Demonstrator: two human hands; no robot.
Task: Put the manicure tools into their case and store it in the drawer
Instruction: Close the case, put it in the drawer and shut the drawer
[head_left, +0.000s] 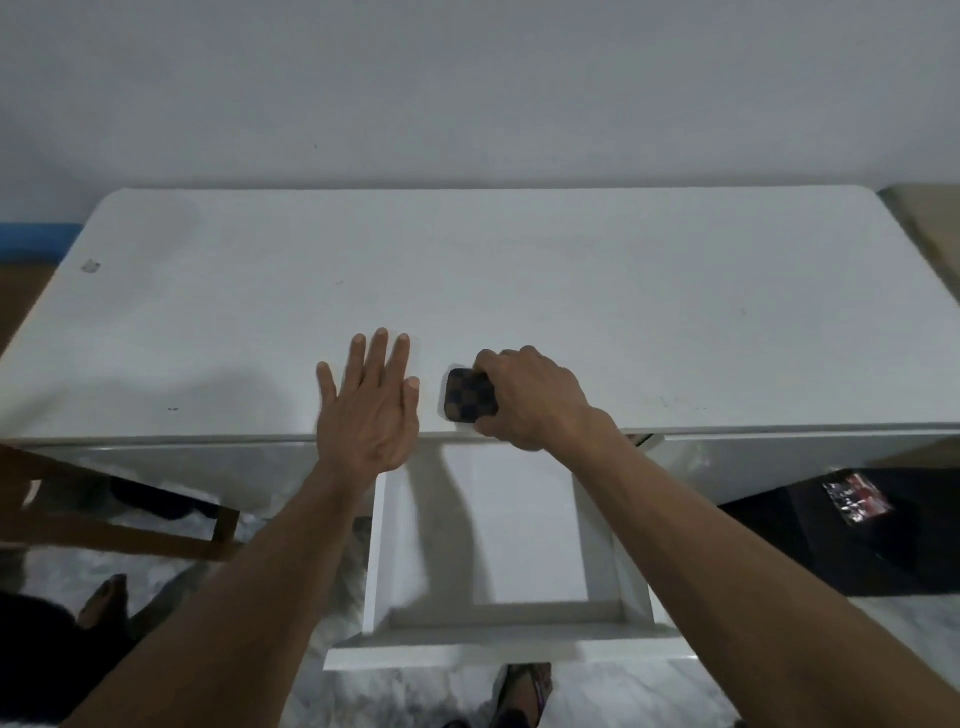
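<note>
Drawer (597, 545): pulled out below your wrists. Your right hand (530, 400): fingers grasping the checkered case (469, 396). Your left hand (371, 402): fingers straight, released, beside the case.

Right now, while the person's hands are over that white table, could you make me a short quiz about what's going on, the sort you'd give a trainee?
1. True or false: the drawer under the white table is pulled open.
2. Which hand grips the checkered manicure case? A) left hand B) right hand C) neither
3. Fill in: the left hand has its fingers ____ and holds nothing.

Key:
1. True; it stands out toward the person and its white bottom shows.
2. B; the right hand curls round the case at the table's near edge.
3. Spread straight.
</note>
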